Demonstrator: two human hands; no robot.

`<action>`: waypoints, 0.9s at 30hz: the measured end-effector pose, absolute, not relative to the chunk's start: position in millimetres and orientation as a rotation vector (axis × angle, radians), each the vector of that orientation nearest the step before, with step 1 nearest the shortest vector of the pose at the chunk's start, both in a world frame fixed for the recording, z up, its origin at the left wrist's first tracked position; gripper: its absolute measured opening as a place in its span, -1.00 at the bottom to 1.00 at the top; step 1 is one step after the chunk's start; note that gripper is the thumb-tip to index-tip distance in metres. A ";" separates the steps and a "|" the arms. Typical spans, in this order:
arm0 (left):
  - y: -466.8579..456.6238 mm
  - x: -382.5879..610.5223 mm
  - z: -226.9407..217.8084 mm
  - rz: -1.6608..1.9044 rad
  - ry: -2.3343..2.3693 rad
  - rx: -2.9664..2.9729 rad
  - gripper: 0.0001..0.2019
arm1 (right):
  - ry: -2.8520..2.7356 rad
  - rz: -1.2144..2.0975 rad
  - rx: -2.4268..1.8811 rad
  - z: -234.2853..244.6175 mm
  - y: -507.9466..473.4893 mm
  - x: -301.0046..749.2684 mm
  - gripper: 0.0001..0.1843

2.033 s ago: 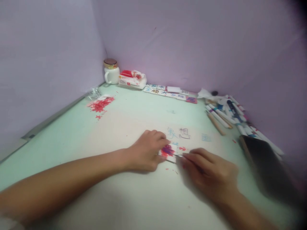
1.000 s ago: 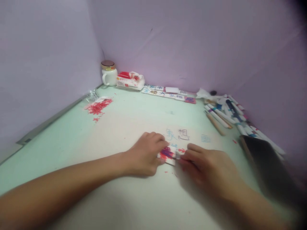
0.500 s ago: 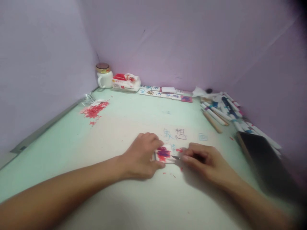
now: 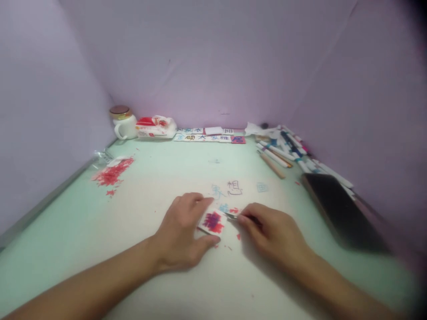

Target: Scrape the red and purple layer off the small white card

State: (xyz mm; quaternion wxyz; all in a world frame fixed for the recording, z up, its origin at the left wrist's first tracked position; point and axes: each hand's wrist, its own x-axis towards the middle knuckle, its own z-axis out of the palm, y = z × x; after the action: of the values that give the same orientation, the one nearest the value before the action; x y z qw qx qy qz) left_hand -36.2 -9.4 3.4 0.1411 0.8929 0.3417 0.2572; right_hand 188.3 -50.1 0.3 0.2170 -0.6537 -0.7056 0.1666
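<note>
A small white square tile [image 4: 222,217] with a red and purple scribbled patch lies on the table between my hands. My left hand [image 4: 182,233] spans it, the fingers by its upper edge and the thumb by its lower one. A thin tool with a pointed metal blade, like a craft knife [image 4: 231,216], is pinched in my right hand [image 4: 271,224]. Its tip reaches the tile's right side. Most of the handle is hidden in my fist. Red scraps [image 4: 234,210] lie around the tile.
A pile of red shavings [image 4: 115,172] lies at left. A white mug [image 4: 126,128], a wipes pack [image 4: 156,129] and rows of lettered tiles [image 4: 202,138] line the back. Markers [image 4: 275,155] and a black phone [image 4: 340,209] lie at right. Characters are drawn on the table.
The tile has turned and now sits at a slant. The thumb and fingers of my left hand have spread wider. The blade tip has shifted toward the tile's upper right. The view has tilted slightly.
</note>
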 end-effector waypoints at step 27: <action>-5.2 -30.0 -2.0 0.696 0.849 2.627 -0.66 | -1.974 0.486 -1.667 2.0 -47.7 182.6 -0.85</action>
State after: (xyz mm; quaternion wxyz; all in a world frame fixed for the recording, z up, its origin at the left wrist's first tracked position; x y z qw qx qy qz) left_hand -30.0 -5.2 -2.0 0.1467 0.9126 0.2950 0.2419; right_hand 182.6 -47.7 2.0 0.2535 -0.6133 -0.7264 0.1788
